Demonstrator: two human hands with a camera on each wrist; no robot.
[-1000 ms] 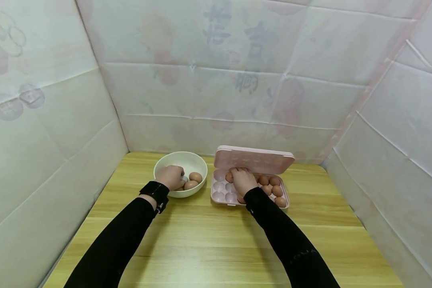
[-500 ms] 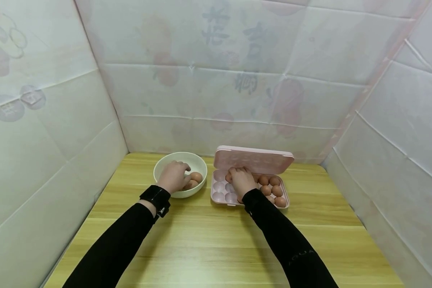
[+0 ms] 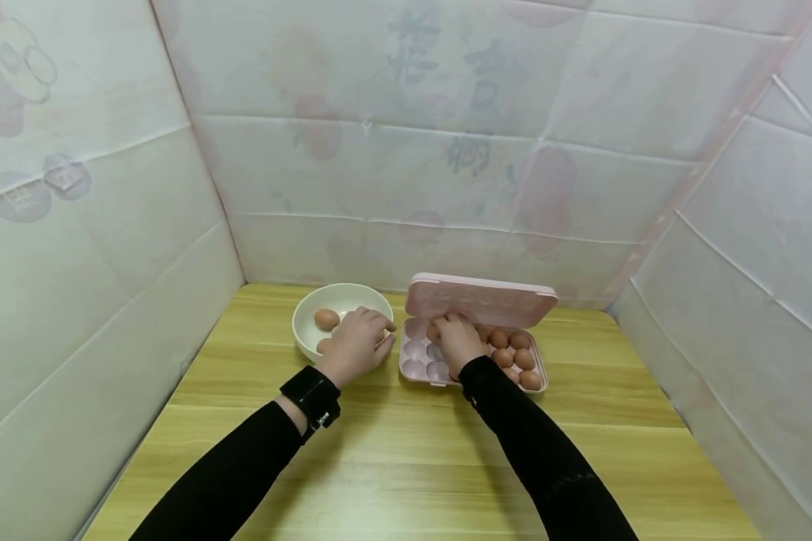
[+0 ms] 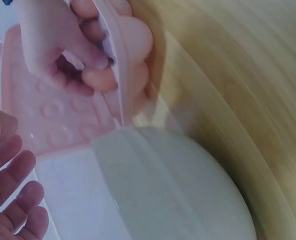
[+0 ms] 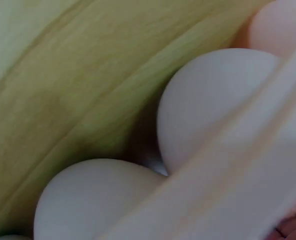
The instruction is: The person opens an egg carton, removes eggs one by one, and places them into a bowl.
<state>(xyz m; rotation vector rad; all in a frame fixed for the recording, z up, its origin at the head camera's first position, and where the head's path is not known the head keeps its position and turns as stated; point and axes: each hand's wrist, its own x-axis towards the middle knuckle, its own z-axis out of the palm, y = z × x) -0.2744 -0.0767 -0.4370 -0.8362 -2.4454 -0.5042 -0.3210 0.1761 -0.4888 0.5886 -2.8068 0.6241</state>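
Note:
Over the right rim of a white bowl (image 3: 306, 333), my left hand (image 3: 356, 340) hovers with loosely bent fingers and holds nothing. A brown egg (image 3: 326, 319) lies inside the bowl; my left hand partly covers another. To the right is a pink egg box (image 3: 416, 370) with its lid (image 3: 480, 299) raised. My right hand (image 3: 459, 344) reaches into it and pinches a brown egg (image 4: 100, 80) at a cup in the back row, as the left wrist view shows. Several eggs (image 3: 503, 358) sit in the box's right part. Cups at its left end are bare.
Everything stands near the back edge of a wooden table (image 3: 406, 466). White patterned sheets (image 3: 406, 180) hang close behind and on both sides. The right wrist view mostly shows the undersides of the box's cups (image 5: 218, 110).
My left hand has moved right, from inside the bowl to its right rim, uncovering an egg at the left. My right hand has stayed at the same spot in the box.

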